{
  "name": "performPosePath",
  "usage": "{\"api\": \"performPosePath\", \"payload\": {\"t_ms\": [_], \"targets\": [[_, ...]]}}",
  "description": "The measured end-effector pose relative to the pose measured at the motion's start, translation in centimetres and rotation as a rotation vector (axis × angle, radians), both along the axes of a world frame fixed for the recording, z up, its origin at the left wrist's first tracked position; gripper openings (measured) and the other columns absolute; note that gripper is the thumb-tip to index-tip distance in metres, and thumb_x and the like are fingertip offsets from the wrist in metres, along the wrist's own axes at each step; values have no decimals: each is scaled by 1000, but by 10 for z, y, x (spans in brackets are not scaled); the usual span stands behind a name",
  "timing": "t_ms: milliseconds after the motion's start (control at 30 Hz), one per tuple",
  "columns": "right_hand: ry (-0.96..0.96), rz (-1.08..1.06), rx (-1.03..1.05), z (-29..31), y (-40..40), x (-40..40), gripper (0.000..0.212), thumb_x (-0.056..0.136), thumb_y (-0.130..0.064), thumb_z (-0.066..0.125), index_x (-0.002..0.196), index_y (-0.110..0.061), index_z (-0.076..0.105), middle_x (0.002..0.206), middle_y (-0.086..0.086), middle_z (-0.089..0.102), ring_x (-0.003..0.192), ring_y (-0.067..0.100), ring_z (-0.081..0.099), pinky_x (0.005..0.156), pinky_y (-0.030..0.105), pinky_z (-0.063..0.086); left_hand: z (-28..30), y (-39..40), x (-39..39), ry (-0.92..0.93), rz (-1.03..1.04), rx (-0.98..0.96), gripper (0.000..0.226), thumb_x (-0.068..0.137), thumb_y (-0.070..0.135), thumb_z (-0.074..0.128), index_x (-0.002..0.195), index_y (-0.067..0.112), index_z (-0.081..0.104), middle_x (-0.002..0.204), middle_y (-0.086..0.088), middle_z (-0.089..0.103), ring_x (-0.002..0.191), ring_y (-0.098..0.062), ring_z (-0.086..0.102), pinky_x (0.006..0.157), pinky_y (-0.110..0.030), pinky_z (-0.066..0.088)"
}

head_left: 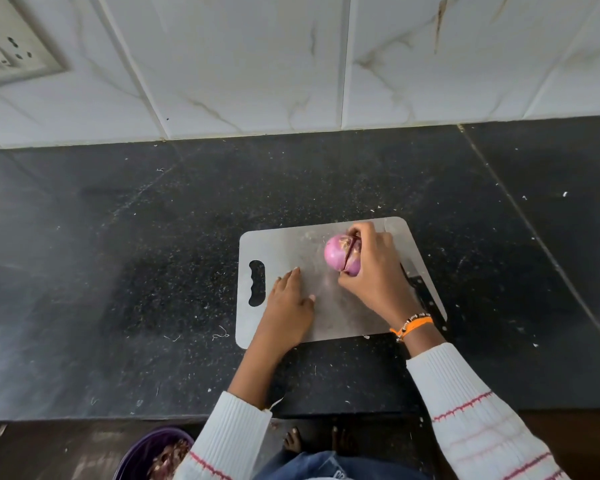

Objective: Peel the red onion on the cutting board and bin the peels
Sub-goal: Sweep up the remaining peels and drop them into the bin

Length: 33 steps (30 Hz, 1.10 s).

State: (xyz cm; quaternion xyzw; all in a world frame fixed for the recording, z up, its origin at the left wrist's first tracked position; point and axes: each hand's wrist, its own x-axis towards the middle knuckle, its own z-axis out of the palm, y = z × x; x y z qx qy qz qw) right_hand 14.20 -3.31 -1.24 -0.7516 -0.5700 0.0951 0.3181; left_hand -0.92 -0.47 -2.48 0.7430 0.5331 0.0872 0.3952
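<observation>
Your right hand (371,268) grips the round red onion (343,254) on the grey metal cutting board (278,244); left hand (290,303) lies spread, steadying it. Pinch skin at the split.

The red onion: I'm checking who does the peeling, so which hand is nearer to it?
Right. The right hand grips the red onion on the cutting board. The left hand rests flat on the board, apart from the onion, nearer the handle slot.
</observation>
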Motion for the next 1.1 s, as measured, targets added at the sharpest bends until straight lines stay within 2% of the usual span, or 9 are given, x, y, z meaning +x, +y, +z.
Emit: {"api": "performPosePath", "payload": {"t_ms": [200,300,400,500,633,733,833,967,1100], "targets": [[59,165,-95,-10,-9,-4,67,69,-2,72,123,-20,38,124,4,45,118,21,41,93,38,42,-1,1,-1,70,-79,19,60,98,11,34,148,4,1,157,-10,5,145,-25,0,115,-29,2],[129,200,-127,-12,-8,0,72,70,-1,73,127,-23,36,130,4,44,123,20,40,100,38,42,-3,4,-3,68,-89,48,62,97,12,39,148,3,3,157,-12,8,145,-25,4,115,-29,5],[130,202,-142,-9,-9,9,78,68,-12,79,132,-24,37,134,2,46,126,17,38,104,33,35,-7,2,-2,87,-85,144,66,94,17,47,147,2,10,154,-15,18,143,-28,14,115,-31,9],[152,-47,33,-3,-18,26,52,79,-14,70,126,-16,47,125,1,56,117,17,44,90,17,28,-11,1,5,24,-39,294,64,90,11,52,145,3,20,150,-15,28,141,-30,19,115,-35,13],[-60,-382,-99,-12,-35,52,31,84,-14,64,114,-11,57,116,9,60,109,28,48,76,28,39,-6,2,20,-184,-61,287,71,80,2,64,142,7,30,147,-11,34,139,-26,25,113,-27,16],[-75,-429,-189,-19,-42,55,25,84,-17,65,108,-14,59,110,8,61,103,26,54,72,38,50,-7,7,29,-210,-65,255,81,71,6,74,141,11,35,143,-11,37,132,-25,35,112,-29,23],[-49,-471,-172,-22,-44,54,16,84,-17,65,99,-14,61,100,7,65,91,25,62,67,35,51,-11,8,34,-214,-57,249,80,69,4,75,139,13,38,138,-10,41,125,-26,42,108,-28,29],[-66,-472,-196,-18,-41,51,17,82,-15,67,99,-13,63,98,6,69,90,26,65,67,33,51,-13,5,37,-264,-7,287,70,70,-3,71,133,10,43,129,-11,47,114,-26,50,93,-17,32],[-32,-435,-177,-17,-36,40,14,76,-13,69,89,-14,63,89,4,69,84,26,66,67,30,50,-15,2,40,-272,23,314,69,71,-5,69,133,7,41,129,-12,45,114,-28,49,95,-23,36]]}}
